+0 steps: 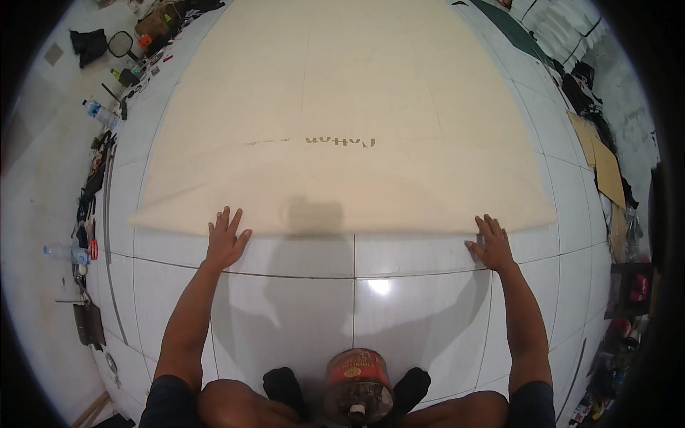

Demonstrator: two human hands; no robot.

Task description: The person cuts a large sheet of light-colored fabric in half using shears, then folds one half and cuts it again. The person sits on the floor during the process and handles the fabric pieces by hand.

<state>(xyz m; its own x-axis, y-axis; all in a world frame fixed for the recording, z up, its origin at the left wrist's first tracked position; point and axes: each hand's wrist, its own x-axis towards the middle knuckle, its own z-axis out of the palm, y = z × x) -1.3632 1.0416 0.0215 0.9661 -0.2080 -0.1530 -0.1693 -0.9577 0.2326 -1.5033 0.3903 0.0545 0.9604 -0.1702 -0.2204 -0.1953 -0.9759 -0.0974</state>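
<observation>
A large cream-coloured cloth sheet lies spread over the tiled floor, its near edge running straight across in front of me. Faint printing marks its surface. My left hand rests on that near edge toward the left, fingers spread and fingertips over the cloth. Toward the right end of the same edge, my right hand lies with its fingers apart, touching the border. Neither hand grips anything. Slight creases run through the fabric near the left corner.
A round container with a red label stands between my dark-socked feet. White floor tiles surround the cloth. Along the left wall lie plastic bottles, a racket and red-handled scissors. Cardboard pieces lean at the right.
</observation>
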